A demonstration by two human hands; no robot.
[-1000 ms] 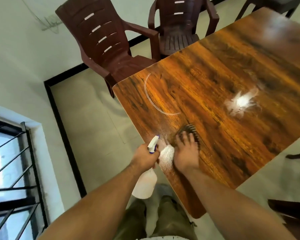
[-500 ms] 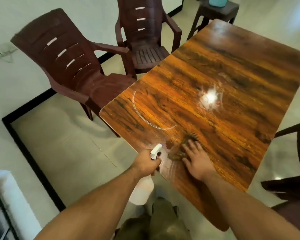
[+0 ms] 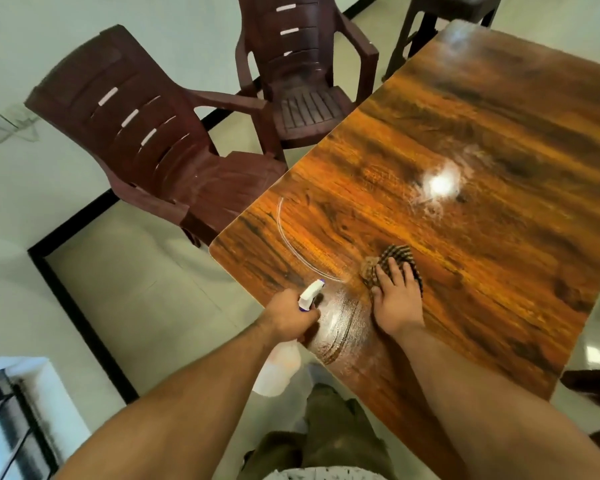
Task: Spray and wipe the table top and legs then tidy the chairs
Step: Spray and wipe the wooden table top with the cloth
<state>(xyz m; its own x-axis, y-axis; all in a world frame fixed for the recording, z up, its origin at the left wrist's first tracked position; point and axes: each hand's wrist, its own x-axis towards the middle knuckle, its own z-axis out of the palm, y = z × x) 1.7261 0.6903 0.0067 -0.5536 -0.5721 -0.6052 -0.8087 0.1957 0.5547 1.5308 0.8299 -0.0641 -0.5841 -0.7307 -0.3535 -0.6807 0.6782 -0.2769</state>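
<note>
A glossy wood-grain table top [image 3: 465, 150] fills the right of the view. My right hand [image 3: 397, 301] presses flat on a dark checked cloth [image 3: 400, 256] near the table's near-left edge. A wet, misted patch [image 3: 336, 323] lies just left of that hand. My left hand [image 3: 288, 315] grips a white spray bottle [image 3: 279, 370] at the table's edge, with its white and blue nozzle [image 3: 310, 293] pointing over the table. A thin curved white streak [image 3: 291, 247] marks the corner.
Two dark brown plastic armchairs stand off the table's left side, one near [image 3: 160, 161] and one farther [image 3: 302, 74]. A dark stool [image 3: 440, 15] stands beyond the far corner. Another chair's edge [image 3: 593, 386] shows at right. A barred window [image 3: 11, 420] is at bottom left.
My right hand has slid the cloth away from me and to the right, leaving a wet smear beside it. The view has tilted, bringing more of the table and chairs into sight.
</note>
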